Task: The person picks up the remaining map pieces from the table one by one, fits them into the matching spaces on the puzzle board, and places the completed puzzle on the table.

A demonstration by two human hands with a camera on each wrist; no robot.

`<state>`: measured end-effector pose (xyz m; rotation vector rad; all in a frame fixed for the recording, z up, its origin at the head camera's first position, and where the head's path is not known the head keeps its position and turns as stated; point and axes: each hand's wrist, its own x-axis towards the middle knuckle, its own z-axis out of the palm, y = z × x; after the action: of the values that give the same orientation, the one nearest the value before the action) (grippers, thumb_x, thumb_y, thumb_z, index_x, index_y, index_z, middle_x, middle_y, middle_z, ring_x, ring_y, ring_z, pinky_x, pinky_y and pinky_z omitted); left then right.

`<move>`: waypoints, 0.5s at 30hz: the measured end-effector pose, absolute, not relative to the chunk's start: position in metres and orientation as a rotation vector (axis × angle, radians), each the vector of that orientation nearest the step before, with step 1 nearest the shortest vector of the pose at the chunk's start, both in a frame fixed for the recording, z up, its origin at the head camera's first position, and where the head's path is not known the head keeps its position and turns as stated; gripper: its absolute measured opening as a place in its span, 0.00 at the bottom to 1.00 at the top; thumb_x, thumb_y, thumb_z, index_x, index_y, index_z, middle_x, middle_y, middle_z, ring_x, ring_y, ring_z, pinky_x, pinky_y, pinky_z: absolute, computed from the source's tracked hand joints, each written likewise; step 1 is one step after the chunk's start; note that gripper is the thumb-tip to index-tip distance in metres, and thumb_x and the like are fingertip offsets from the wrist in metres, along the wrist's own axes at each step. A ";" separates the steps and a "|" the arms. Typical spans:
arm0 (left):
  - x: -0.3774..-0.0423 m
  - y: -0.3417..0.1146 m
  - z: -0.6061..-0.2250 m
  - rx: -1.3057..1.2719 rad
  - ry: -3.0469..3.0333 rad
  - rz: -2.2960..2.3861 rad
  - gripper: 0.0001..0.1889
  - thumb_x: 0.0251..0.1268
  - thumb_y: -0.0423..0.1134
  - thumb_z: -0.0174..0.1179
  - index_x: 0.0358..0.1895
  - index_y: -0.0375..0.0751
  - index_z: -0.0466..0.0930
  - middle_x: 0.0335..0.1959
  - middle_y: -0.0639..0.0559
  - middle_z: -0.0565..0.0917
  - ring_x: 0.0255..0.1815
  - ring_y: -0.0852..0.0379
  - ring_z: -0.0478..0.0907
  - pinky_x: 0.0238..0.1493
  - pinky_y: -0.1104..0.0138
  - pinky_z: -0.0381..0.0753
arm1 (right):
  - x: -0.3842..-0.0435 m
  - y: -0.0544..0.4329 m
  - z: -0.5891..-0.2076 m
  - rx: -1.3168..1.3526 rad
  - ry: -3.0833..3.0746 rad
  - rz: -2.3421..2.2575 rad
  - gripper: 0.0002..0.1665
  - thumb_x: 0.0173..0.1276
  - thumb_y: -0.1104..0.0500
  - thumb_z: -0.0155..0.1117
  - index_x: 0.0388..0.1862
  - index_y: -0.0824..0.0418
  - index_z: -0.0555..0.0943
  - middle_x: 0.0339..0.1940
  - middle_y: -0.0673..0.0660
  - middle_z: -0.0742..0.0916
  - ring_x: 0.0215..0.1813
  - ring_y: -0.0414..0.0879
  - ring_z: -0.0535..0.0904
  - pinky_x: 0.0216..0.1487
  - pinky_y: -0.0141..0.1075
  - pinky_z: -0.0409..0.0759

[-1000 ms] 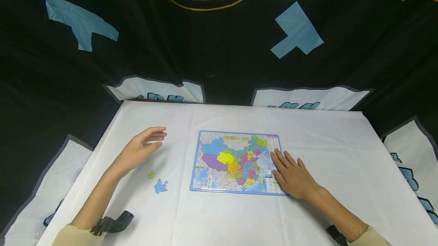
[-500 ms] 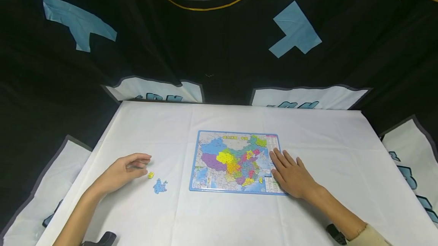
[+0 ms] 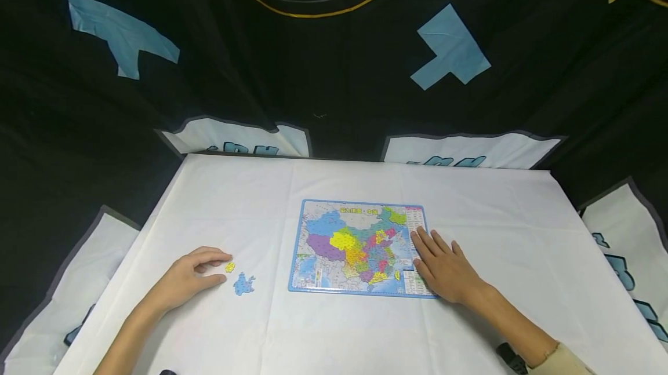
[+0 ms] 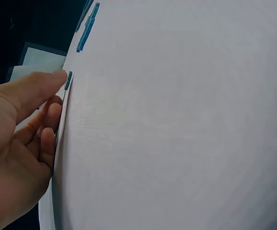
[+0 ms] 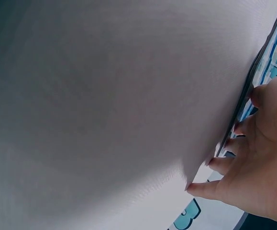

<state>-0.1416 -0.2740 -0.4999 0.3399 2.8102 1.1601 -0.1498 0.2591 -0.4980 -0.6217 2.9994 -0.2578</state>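
Observation:
A yellow puzzle piece point(image 3: 229, 268) and a larger blue puzzle piece point(image 3: 243, 284) lie on the white tabletop. My left hand point(image 3: 190, 276) is low over the table just left of them. Its index fingertip is right by the yellow piece, and a gap shows between thumb and fingers. In the left wrist view the thumb point(image 4: 38, 88) stands apart from the bent fingers. To the right, a colourful map puzzle board point(image 3: 326, 288) with a blue border lies flat. My right hand point(image 3: 451, 270) rests across its right edge, fingers straight and spread.
White cloth point(image 3: 334, 334) covers the table, whose far edge meets a black curtain point(image 3: 334, 85). Blue tape patches point(image 3: 454, 44) and a yellow cord point(image 3: 313, 15) are on the curtain. White panels with blue lettering point(image 3: 469, 149) hang beyond the table's edges.
My left hand has come down from above and moved toward me, to beside the yellow piece. The right hand, the board and both loose pieces have stayed in place.

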 end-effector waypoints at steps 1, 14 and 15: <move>-0.142 -0.274 -0.500 0.339 2.822 1.155 0.17 0.58 0.38 0.72 0.52 0.46 0.87 0.54 0.52 0.81 0.51 0.59 0.75 0.47 0.71 0.73 | -0.150 0.259 -0.498 -0.622 2.999 -0.259 0.36 0.80 0.47 0.47 0.79 0.63 0.58 0.79 0.62 0.61 0.77 0.65 0.54 0.67 0.70 0.53; -0.144 -0.270 -0.501 0.340 2.862 1.161 0.15 0.57 0.36 0.73 0.49 0.45 0.88 0.50 0.54 0.81 0.49 0.57 0.74 0.45 0.71 0.72 | -0.151 0.259 -0.500 -0.624 3.000 -0.259 0.36 0.80 0.47 0.47 0.79 0.63 0.58 0.79 0.62 0.61 0.77 0.64 0.54 0.68 0.70 0.53; -0.144 -0.270 -0.502 0.337 2.872 1.150 0.15 0.57 0.35 0.73 0.50 0.45 0.88 0.50 0.53 0.81 0.47 0.58 0.74 0.45 0.71 0.72 | -0.151 0.260 -0.500 -0.626 3.001 -0.258 0.36 0.80 0.47 0.47 0.79 0.63 0.58 0.79 0.62 0.61 0.77 0.64 0.54 0.68 0.69 0.53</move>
<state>-0.1439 -0.2700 -0.5017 0.3375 2.8717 1.1495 -0.1509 0.2595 -0.4998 -0.6263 3.0014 -0.2579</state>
